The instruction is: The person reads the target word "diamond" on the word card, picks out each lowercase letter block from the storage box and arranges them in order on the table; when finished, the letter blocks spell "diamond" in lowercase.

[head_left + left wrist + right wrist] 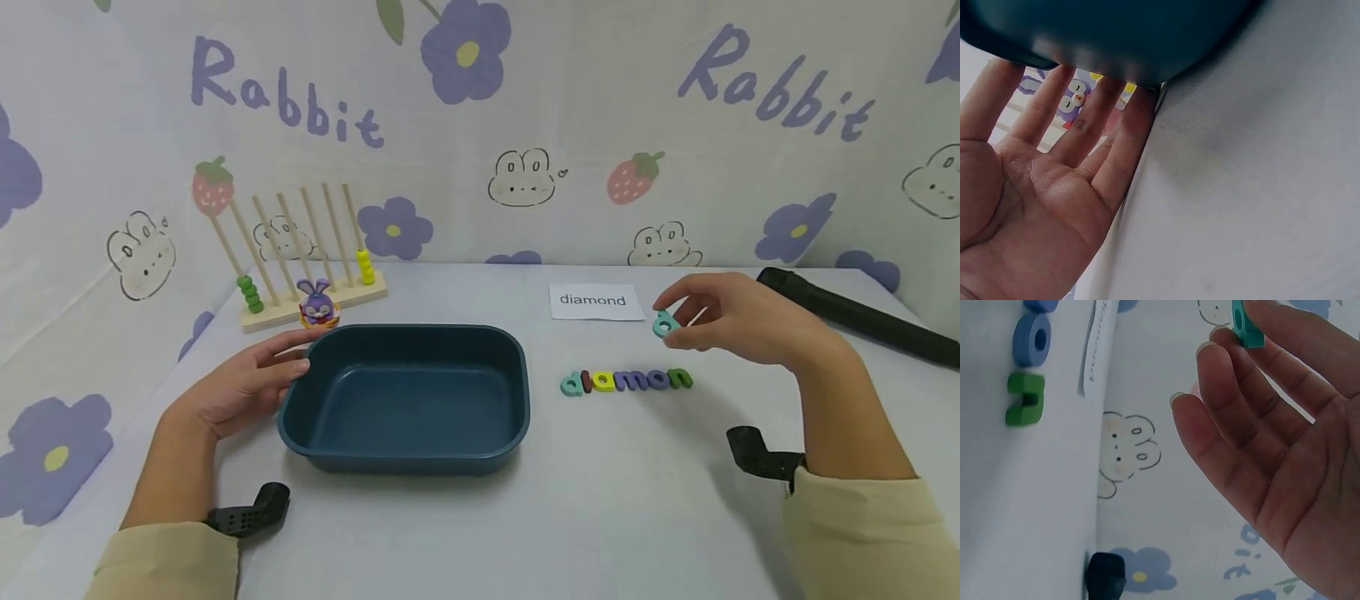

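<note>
My right hand (723, 321) pinches a teal letter d (664, 324) between thumb and fingertips, raised beside a white card (597, 302) printed "diamond". Nearer to me on the table lies a row of coloured letters (628, 381) reading "diamon", with a green n (1025, 400) at its right end. My left hand (251, 379) rests against the left end of a dark teal rectangular bin (405, 458), fingers fairly straight. In the left wrist view, the fingertips touch the underside of the bin's wall (1110, 44). Inside, the bin holds nothing visible.
Behind the bin stands a wooden peg rack (360, 293) with green and yellow beads on its end pegs. A purple rabbit figure (318, 307) sits before it. A black tube-like object (862, 317) lies at the back right. A printed cloth (555, 100) hangs behind the table.
</note>
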`<action>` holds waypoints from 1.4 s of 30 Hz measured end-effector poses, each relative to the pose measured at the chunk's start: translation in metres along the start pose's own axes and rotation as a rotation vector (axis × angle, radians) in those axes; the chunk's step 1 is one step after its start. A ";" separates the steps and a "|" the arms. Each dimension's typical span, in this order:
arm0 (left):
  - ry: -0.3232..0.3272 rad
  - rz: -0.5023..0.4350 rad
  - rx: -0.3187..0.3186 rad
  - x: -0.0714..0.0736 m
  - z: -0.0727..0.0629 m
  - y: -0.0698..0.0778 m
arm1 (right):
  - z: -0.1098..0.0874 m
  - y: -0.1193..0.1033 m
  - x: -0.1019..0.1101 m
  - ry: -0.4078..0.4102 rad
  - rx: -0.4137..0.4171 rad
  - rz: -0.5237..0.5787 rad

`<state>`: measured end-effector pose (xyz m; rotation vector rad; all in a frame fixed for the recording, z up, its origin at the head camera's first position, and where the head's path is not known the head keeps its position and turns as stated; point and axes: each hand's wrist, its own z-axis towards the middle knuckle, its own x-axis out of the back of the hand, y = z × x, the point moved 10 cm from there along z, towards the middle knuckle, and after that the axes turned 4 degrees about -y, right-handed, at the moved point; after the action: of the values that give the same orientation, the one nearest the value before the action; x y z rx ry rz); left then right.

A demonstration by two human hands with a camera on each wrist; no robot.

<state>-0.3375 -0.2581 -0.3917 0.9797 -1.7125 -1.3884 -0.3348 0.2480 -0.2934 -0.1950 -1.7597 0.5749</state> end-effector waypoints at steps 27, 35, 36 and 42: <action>0.014 0.007 0.003 0.000 -0.003 0.001 | -0.007 0.074 -0.013 -0.085 -0.101 0.084; 0.016 0.010 0.010 -0.001 -0.001 0.002 | -0.002 0.086 -0.027 -0.141 -0.120 0.124; 0.016 0.013 0.010 -0.001 -0.001 0.002 | 0.000 0.088 -0.029 -0.149 -0.124 0.124; 0.015 0.016 0.010 -0.002 0.000 0.001 | 0.006 0.098 -0.036 -0.184 -0.165 0.115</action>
<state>-0.3365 -0.2566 -0.3905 0.9783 -1.7144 -1.3601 -0.3470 0.3156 -0.3725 -0.3705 -1.9856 0.5440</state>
